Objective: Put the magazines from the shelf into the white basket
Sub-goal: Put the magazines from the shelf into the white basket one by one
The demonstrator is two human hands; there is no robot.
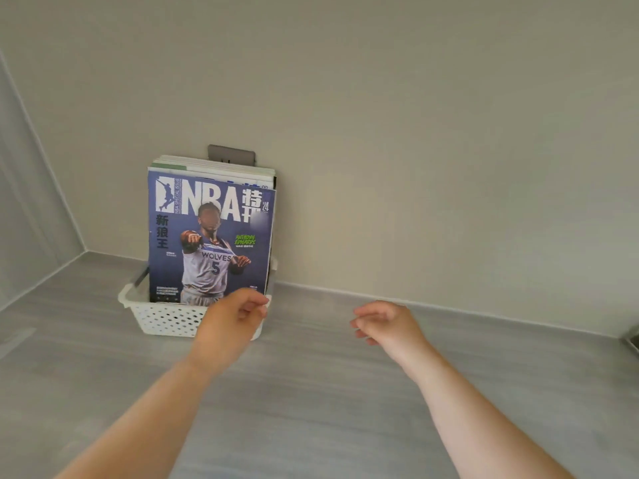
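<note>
Head view, looking down into a pale corner. Against the smooth back wall [380, 133], a white basket [166, 319] of perforated plastic, rectangular, with a rolled rim and rows of small round holes, set on the shelf [311, 402] of matte grey wood-grain laminate. Upright inside it, a stack of magazines [214, 167], thin glossy sheets leaning back toward the wall, top edges stepped one behind another. At the front, a blue magazine [207, 236] with a smooth cover, large white NBA lettering and a basketball player in a white Wolves number 5 jersey; lower edge down inside the basket. Behind the stack, on the wall, a small flat grey plate [231, 154], mostly hidden. Left hand [235, 316] at the basket's right front corner, just before the blue cover's lower corner, fingers loosely curled and gripping nothing; touching the rim or not, impossible to tell. Right hand [387, 323] well to the right above bare shelf, fingers slack, slightly bent, empty.
</note>
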